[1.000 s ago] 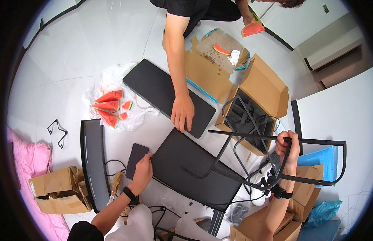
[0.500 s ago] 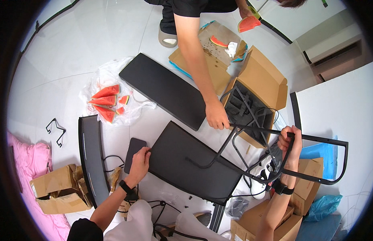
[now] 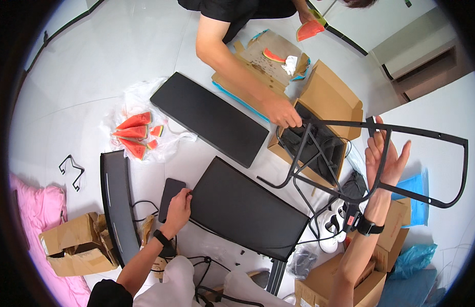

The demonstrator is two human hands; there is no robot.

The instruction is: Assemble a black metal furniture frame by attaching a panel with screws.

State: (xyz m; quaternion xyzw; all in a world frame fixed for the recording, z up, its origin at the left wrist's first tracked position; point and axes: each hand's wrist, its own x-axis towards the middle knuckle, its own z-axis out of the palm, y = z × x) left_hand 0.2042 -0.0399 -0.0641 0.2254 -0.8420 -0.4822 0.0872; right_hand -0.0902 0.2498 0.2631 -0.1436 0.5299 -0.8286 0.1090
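Observation:
My left hand (image 3: 179,205) is closed at the left edge of a flat black rectangular panel (image 3: 247,204), thumb and fingers pinching its rim. Right beside that hand lies a dark phone (image 3: 171,193). On the right, my right hand (image 3: 385,159) is open, fingers stretched out, with a bar of a black metal tube frame (image 3: 416,127) crossing in front of the palm. Opposite me, another person's hand (image 3: 284,112) grips the left end of this frame, which hangs tilted above the panel and a brown box (image 3: 333,82).
A long black board (image 3: 209,117) lies beyond the panel. Watermelon slices (image 3: 134,132) sit on a plastic bag (image 3: 163,128) to the left. Cardboard boxes (image 3: 76,243), a curved dark bar (image 3: 117,204), black cables (image 3: 207,261) and white shoes (image 3: 327,233) surround the workspace.
The frame has risen and swung up and to the right, its bent end coming off the panel. My right hand has opened from its grip on the frame. My left hand stays put.

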